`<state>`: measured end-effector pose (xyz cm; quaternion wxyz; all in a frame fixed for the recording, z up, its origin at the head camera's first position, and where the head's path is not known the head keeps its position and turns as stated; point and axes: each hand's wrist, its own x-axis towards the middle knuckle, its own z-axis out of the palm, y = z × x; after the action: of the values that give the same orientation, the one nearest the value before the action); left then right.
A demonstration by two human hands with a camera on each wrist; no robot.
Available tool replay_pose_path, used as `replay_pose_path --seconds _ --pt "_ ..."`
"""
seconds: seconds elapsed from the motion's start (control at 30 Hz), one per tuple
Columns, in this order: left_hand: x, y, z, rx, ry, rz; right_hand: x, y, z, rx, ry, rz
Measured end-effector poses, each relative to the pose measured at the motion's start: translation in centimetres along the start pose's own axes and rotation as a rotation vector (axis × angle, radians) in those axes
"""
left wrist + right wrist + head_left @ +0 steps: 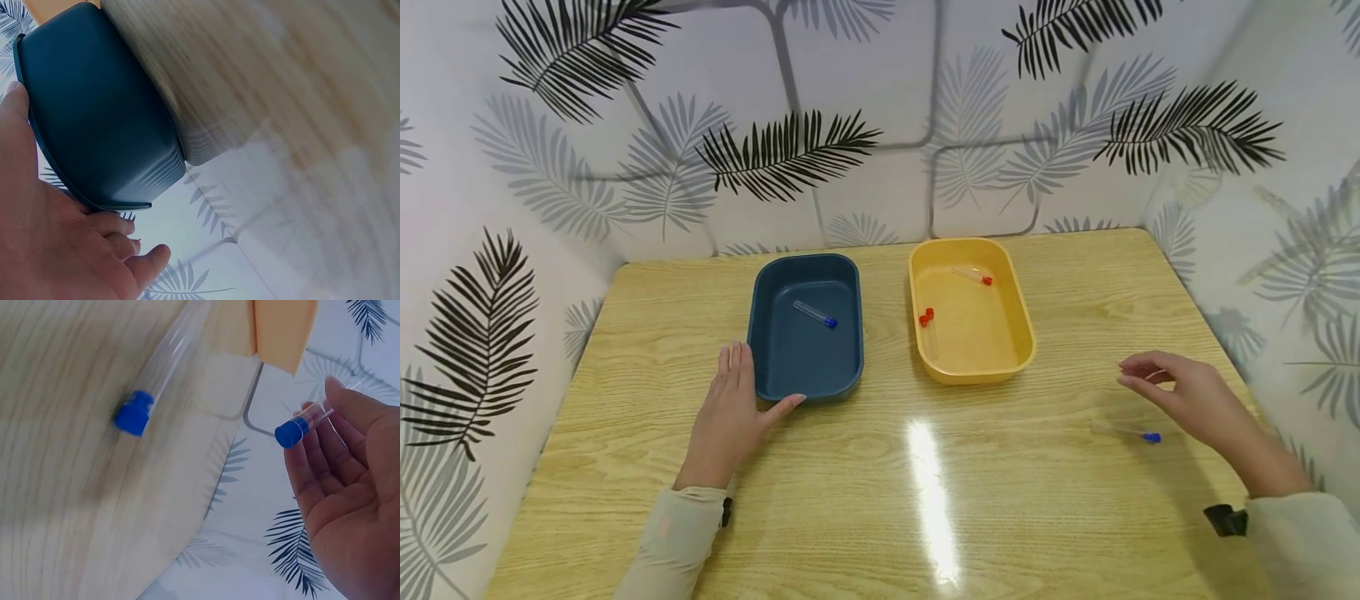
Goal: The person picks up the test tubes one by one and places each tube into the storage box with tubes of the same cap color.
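Note:
My left hand (730, 421) touches the near left corner of a dark blue bin (808, 385), fingers straight along its side and thumb at the front rim. Inside that bin lies a clear test tube with a blue cap (815, 314). Raised over the right of the table, my right hand (1187, 398) pinches another blue-capped test tube (306, 425) between thumb and fingers; the head view barely shows it. Below that hand, one more blue-capped test tube (164, 369) lies on the wood, also visible in the head view.
A yellow bin (977, 377) stands right of the blue one, holding several red-capped tubes, one of them a test tube (973, 275) near its back. The wooden table (850, 500) meets a leaf-patterned backdrop (880, 100) behind and at both sides.

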<state>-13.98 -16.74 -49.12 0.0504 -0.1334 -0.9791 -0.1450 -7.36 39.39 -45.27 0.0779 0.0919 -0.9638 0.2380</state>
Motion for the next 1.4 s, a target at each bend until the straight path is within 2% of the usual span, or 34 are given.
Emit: replay_pose_path --seconds 0.27,0.43,0.7,0.87,1.0,1.4 --pt "0.0 0.0 -0.1 0.008 0.006 0.003 1.1 -1.6 0.7 0.059 0.023 0.032" --pt "0.0 -0.1 -0.1 0.013 0.011 0.005 1.8 -2.9 1.4 0.159 0.027 0.056" --pt "0.2 -0.1 0.1 0.012 0.018 0.006 2.9 -5.3 1.9 0.263 -0.011 0.003" --pt "0.1 -0.2 0.1 0.031 0.035 0.016 3.8 -6.5 2.3 0.367 0.003 0.035" --pt "0.0 -0.3 0.1 0.042 0.037 0.017 4.5 -7.9 2.9 0.421 -0.017 0.046" --pt "0.1 -0.3 0.4 0.032 0.042 0.001 6.8 -12.4 4.4 0.541 -0.089 -0.048"
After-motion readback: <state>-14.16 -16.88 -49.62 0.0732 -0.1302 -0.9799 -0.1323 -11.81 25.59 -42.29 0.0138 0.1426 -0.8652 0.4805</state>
